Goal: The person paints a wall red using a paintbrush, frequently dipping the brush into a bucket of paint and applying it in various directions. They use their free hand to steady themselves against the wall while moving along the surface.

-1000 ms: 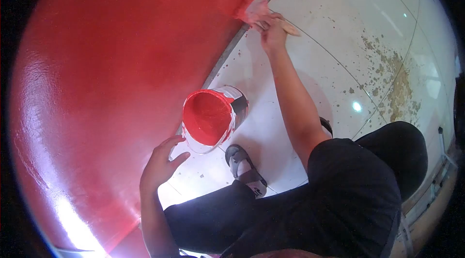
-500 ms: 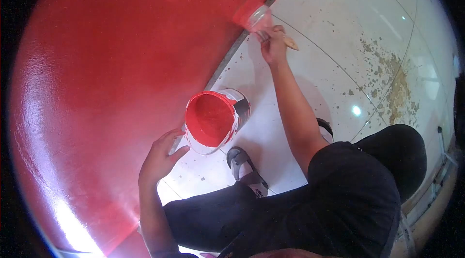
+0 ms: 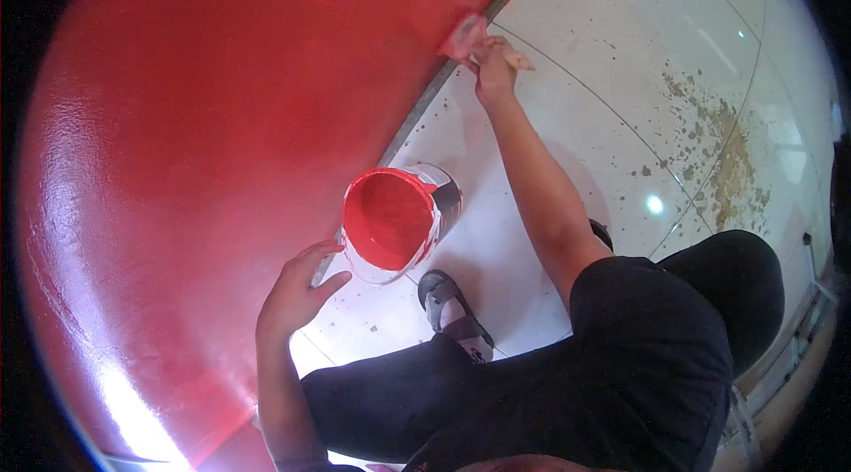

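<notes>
My right hand (image 3: pixel 496 78) grips a wide paintbrush (image 3: pixel 464 34) by its pale handle, whose end sticks out past the fingers. The brush head, red with paint and blurred by motion, lies against the lower edge of the glossy red wall (image 3: pixel 230 109). Below it, a white paint bucket (image 3: pixel 448 195) stands tilted in view on the tiled floor, with red paint (image 3: pixel 390 222) coating its inside. My left hand (image 3: pixel 301 288) is beside the bucket, thumb and fingers spread, fingertips right at its rim.
A dark strip (image 3: pixel 417 117) runs where the wall meets the white floor tiles (image 3: pixel 585 55). Dried brownish splatter (image 3: pixel 731 162) marks the tiles at the right. My sandalled foot (image 3: pixel 450 305) is close to the bucket. Metal tubing (image 3: pixel 802 330) lies at the far right.
My right hand and the brush have moved slightly up and left along the wall's lower edge. My left hand remains by the bucket; the whole view has shifted a little.
</notes>
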`<state>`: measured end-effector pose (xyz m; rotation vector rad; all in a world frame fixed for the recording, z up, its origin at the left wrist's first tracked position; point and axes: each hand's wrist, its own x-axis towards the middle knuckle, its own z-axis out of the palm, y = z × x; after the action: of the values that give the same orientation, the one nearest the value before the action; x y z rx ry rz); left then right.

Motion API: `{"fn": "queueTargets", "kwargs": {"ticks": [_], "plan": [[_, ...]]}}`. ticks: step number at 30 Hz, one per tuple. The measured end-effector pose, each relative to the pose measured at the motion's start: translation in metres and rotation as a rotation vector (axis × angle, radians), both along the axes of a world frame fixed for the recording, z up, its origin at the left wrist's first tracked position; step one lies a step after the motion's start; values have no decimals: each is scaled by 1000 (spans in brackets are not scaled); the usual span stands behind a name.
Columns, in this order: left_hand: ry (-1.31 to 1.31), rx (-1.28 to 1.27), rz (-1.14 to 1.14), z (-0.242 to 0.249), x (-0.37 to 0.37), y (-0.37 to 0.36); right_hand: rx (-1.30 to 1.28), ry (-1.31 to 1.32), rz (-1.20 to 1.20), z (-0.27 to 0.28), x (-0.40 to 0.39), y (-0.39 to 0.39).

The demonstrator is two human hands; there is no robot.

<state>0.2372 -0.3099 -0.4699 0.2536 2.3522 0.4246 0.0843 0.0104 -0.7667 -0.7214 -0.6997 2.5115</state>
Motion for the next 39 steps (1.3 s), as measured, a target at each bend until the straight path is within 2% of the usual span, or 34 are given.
{"fn": "queueTargets", "kwargs": {"ticks": [2,5,7,10,11,13,18,20,23,25,30,33,35,39], "plan": [[-3,1,8,0,0,0,-119,300,-4,29,13,11],[-15,-1,28,1,-1,1,-197,419,-65,65,27,21],[-11,-22,20,-3,-1,-1,-166,423,-43,49,16,18],[-27,9,24,-3,-3,1,-117,135,-52,-9,3,13],[-19,9,20,-3,-4,2,-117,144,-56,-18,5,18],[-16,49,-3,-3,-2,1,-9,-48,-70,-17,16,19],[-4,4,-4,0,-2,3,25,-85,-125,-14,20,13],[11,18,-18,0,-2,2,70,-61,-33,-22,10,1],[47,50,-34,0,0,3,22,58,-16,37,8,-22],[38,38,-40,2,-1,6,-127,324,-10,81,18,-19],[52,56,-51,-2,-5,6,-170,750,62,167,9,2],[53,39,-41,4,-9,10,-96,643,53,150,2,-1],[42,14,-21,7,-9,9,-167,501,11,95,-2,-16],[-2,28,-2,6,-7,9,-95,173,11,-9,17,-28]]}}
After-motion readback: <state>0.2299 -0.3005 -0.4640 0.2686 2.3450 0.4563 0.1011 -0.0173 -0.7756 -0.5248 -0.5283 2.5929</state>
